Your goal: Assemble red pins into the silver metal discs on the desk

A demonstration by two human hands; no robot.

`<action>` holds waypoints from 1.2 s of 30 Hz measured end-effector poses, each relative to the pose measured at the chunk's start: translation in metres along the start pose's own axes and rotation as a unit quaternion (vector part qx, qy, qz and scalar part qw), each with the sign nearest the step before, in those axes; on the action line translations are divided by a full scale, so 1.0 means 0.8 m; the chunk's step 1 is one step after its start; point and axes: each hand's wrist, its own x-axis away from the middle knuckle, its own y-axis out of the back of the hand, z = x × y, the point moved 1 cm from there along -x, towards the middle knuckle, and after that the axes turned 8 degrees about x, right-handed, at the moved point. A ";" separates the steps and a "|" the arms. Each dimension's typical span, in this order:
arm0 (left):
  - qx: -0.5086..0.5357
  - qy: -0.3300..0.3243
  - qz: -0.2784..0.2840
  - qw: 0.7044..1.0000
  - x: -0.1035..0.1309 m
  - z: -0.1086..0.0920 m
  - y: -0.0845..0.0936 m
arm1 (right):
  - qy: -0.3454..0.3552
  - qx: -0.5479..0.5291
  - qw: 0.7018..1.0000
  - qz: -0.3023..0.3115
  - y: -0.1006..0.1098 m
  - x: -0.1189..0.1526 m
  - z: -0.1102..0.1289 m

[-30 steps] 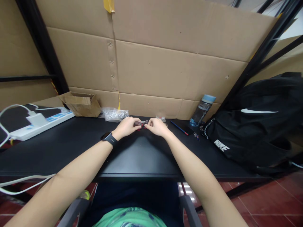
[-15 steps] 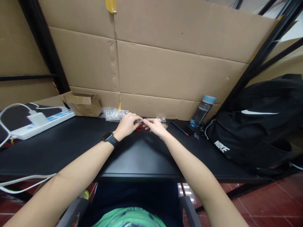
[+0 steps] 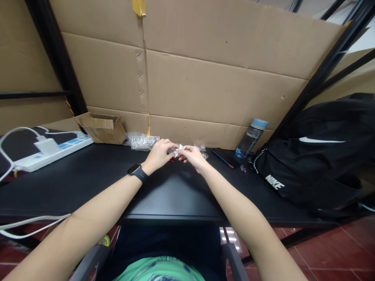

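Observation:
A small clear plastic bag [image 3: 176, 151] is pinched between my two hands over the back of the black table. My left hand [image 3: 161, 153], with a dark watch at the wrist, grips its left side. On the other side my right hand [image 3: 192, 156] has fingers closed on the same bag. What the bag contains is too small to tell. Something red [image 3: 172, 159] lies just below the fingers, partly hidden. Behind my left hand are more clear plastic bags [image 3: 140, 141]. Another small clear packet [image 3: 202, 148] rests behind my right hand.
At the left are a white power strip [image 3: 35, 159] and an open cardboard box [image 3: 107, 134]. To the right stand a water bottle [image 3: 249, 140] and a black backpack [image 3: 316, 156], with a blue pencil [image 3: 222, 158] and keys [image 3: 243, 169] nearby. A cardboard wall [image 3: 205, 86] closes the back.
The plastic between my hands now shows as a larger, shiny, crumpled piece. My fingers have shifted slightly around it, and both arms are nearly where they were.

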 end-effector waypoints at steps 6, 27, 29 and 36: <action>-0.014 -0.002 -0.034 0.999 -0.001 -0.009 0.002 | 0.028 -0.023 0.999 -0.021 -0.001 -0.001 0.001; -0.030 -0.029 0.000 0.999 0.003 -0.002 -0.003 | -0.048 -0.043 0.997 0.050 0.020 -0.004 -0.002; -0.027 -0.028 -0.002 0.999 0.003 0.000 -0.003 | -0.037 -0.056 0.997 0.049 0.018 -0.003 -0.002; -0.047 -0.031 0.008 0.998 0.002 -0.012 -0.003 | 0.012 -0.071 0.997 0.017 0.022 -0.009 -0.008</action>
